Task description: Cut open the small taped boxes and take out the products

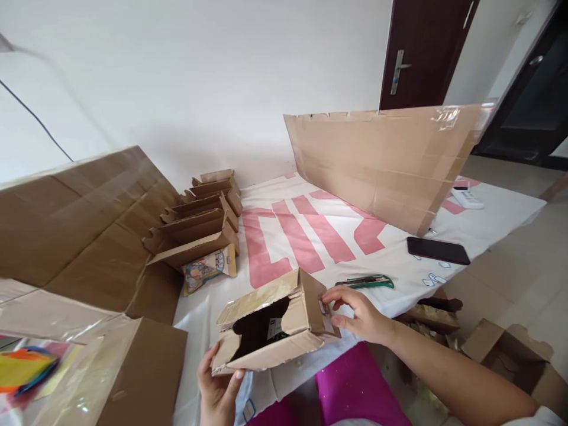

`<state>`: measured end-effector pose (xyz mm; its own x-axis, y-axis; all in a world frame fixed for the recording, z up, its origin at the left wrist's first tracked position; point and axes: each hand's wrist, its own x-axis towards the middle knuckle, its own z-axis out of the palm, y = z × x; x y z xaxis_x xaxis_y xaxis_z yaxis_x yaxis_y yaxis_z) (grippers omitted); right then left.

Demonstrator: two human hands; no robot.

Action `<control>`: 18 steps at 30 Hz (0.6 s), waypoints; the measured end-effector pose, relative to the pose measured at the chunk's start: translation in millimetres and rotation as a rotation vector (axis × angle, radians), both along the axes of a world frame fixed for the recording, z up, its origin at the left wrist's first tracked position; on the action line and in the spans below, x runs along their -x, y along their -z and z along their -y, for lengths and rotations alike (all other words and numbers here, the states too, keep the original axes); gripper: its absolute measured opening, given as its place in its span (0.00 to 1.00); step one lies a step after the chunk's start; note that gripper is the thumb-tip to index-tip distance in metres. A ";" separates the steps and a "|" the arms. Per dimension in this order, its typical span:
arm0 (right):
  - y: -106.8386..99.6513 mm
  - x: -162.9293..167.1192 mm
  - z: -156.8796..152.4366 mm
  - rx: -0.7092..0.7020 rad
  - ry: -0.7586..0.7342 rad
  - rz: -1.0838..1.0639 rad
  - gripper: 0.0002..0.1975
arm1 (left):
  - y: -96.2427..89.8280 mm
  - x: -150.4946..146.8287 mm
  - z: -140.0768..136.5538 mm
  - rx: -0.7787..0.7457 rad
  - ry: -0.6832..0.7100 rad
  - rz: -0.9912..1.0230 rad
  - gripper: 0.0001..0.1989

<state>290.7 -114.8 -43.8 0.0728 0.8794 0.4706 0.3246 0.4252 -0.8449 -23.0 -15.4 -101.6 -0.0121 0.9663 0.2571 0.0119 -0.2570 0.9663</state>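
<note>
A small cardboard box (270, 325) is tilted above the near edge of the table, its top flaps parted and its inside dark. Part of a white label with black print shows inside. My left hand (218, 378) grips the left end of this box, thumb on the near side. At the other end, my right hand (359, 313) has its fingers apart, with the fingertips against the box's end face beside a shiny label or tape patch. Just beyond my right hand lies a green utility knife (366, 281) on the cloth.
Several open cardboard boxes (199, 216) stand in a row at the left, with a printed snack-like packet (210, 269) before them. A tall cardboard sheet (377, 163) stands at the back. A black phone (438, 251) lies right. Open boxes (510, 355) sit on the floor.
</note>
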 end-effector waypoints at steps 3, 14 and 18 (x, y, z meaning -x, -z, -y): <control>-12.0 5.3 -1.8 -0.135 0.108 0.232 0.10 | 1.1 1.9 -0.5 0.011 -0.005 -0.008 0.38; -32.4 25.9 -7.7 -0.373 0.292 0.542 0.10 | 11.1 8.1 -4.3 -0.001 0.002 -0.034 0.38; -32.5 30.1 -9.1 -0.378 0.334 0.577 0.09 | 7.3 8.8 -3.7 -0.022 -0.016 -0.057 0.39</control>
<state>260.5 -105.7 -11.3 -0.0418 0.6252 0.7793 0.8322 0.4535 -0.3191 -31.8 -11.7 -108.9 -0.0123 0.9601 0.2793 0.0713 -0.2778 0.9580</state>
